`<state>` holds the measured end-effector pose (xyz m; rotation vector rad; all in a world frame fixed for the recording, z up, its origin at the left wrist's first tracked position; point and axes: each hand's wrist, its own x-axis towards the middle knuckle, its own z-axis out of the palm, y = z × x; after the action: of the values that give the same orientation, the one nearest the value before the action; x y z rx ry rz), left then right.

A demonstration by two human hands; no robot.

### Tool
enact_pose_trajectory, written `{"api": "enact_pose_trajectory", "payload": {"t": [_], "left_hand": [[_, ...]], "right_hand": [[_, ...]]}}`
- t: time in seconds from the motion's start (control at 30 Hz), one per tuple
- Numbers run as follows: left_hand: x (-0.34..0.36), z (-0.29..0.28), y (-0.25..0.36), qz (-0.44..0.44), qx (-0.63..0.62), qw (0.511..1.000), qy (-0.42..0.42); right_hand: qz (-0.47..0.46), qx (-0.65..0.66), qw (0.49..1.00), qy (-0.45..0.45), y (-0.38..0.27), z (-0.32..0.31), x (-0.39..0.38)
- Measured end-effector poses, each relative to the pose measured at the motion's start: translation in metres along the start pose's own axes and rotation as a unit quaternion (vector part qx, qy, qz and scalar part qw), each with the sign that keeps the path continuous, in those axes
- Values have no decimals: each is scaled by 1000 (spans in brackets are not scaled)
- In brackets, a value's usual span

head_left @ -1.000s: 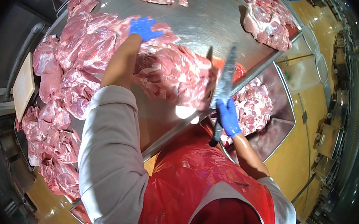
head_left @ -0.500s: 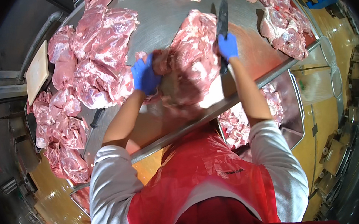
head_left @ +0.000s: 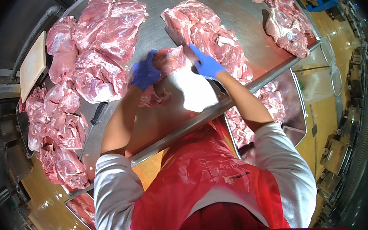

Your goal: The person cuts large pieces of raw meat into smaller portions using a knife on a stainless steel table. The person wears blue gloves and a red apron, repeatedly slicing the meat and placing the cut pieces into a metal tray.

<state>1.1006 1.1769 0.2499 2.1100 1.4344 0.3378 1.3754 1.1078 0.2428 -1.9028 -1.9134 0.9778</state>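
My left hand (head_left: pixel 146 71), in a blue glove, grips a small piece of raw meat (head_left: pixel 171 60) by its left end. My blue-gloved right hand (head_left: pixel 207 64) is closed around a knife, its forefinger stretched along it. The knife's blade (head_left: pixel 174 36) points up and to the left, between the small piece and a large slab of meat (head_left: pixel 212 36); part of it is hard to see. This slab lies flat just beyond and right of my right hand. Below my left hand rests a loose scrap of meat (head_left: pixel 154 97) on the metal table (head_left: pixel 163 125).
Large cuts of meat (head_left: pixel 99 48) are heaped along the table's left side. Near them lies a dark-handled tool (head_left: pixel 99 113). More meat (head_left: pixel 288 27) sits at the far right. A metal bin (head_left: pixel 294 105) with meat stands below the front edge, and a pale board (head_left: pixel 33 67) leans at the left.
The large slab has left my left hand and now lies on the table, farther right. My left hand has taken the small piece. My right hand has moved left, and the knife now tilts left.
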Motion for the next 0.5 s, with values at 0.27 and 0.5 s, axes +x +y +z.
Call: {"api": "enact_pose_trajectory", "payload": {"t": [0.27,0.5], "left_hand": [[28,-92,83,340,138,922,122],[38,26,305,696,199,686,-73]], "right_hand": [[34,462,880,-104,8,59,-13],[6,361,932,10,-84,69,-55]]}}
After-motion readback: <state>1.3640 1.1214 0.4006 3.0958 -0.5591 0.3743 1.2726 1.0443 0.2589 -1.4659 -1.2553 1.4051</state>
